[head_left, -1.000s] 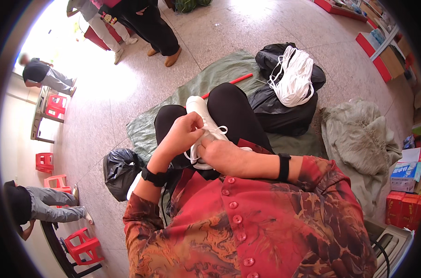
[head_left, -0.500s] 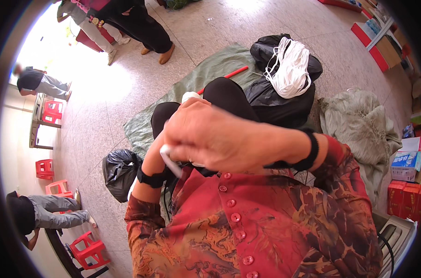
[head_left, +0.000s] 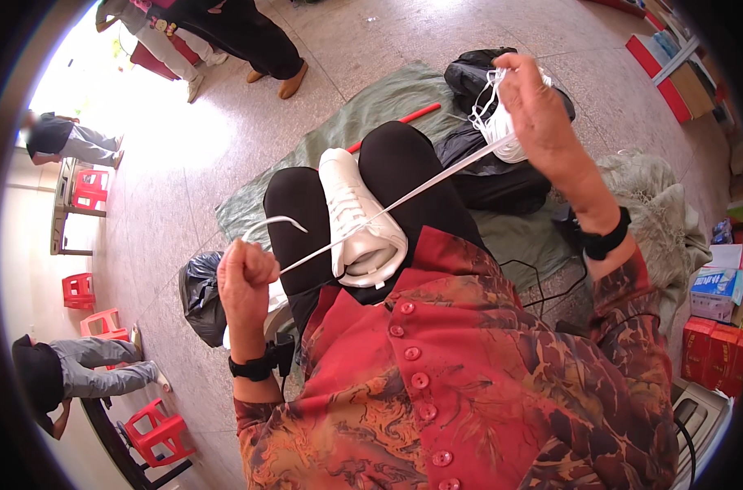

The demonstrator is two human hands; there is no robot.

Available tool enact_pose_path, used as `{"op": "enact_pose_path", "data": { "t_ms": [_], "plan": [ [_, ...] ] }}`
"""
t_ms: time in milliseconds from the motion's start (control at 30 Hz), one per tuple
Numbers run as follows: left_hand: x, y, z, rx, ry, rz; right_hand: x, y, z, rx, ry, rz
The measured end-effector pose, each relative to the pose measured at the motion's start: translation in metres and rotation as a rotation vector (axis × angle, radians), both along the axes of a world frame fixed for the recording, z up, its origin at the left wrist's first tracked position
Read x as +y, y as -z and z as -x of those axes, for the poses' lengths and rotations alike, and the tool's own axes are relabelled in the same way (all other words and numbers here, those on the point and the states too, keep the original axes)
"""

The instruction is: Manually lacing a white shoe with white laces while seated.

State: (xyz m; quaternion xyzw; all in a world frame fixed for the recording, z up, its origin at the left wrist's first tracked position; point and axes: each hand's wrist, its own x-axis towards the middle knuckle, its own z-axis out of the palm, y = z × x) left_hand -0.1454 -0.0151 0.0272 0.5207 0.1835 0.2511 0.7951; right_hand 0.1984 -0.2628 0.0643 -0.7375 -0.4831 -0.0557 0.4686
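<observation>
A white sneaker [head_left: 344, 189] rests between my knees, its toe pointing away from me and its opening toward me. White shoelace [head_left: 449, 174] runs out from the top of its lacing to both sides, pulled taut. My left hand [head_left: 247, 276] is closed in a fist round one end, left of the shoe, and a loose tail curls above it. Far out to the right and higher up, my right hand [head_left: 538, 118] grips the other side of the lace. Part of its grip is hidden behind the hand.
White laces [head_left: 492, 124] lie bundled on black plastic bags [head_left: 502, 189], partly behind my right hand. A green sheet [head_left: 306, 155] with a red rod [head_left: 420, 113] covers the floor ahead. A grey sack [head_left: 649, 208] and boxes [head_left: 717, 282] stand right; red stools [head_left: 155, 433] and people are left.
My hands were together over the shoe, hiding most of it. They have spread apart, left hand to the left and down, right hand far right and up, drawing the lace straight.
</observation>
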Motion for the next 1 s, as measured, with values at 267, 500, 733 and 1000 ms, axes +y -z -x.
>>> {"op": "enact_pose_path", "data": {
  "t_ms": [267,500,733,1000],
  "plan": [
    [0.026,0.004,0.032,0.589,-0.355,-1.273,0.039,0.068,0.102,0.441,-0.554,0.281],
    [-0.037,0.015,-0.006,0.559,-0.021,-1.000,0.050,0.088,0.105,0.351,-0.540,0.199],
    [-0.046,0.024,-0.020,0.536,0.001,-0.912,0.057,0.077,0.101,0.258,-0.566,0.294],
    [-0.046,0.023,-0.021,0.565,-0.039,-0.910,0.068,0.072,0.111,-0.172,-0.641,0.382]
  ]
}}
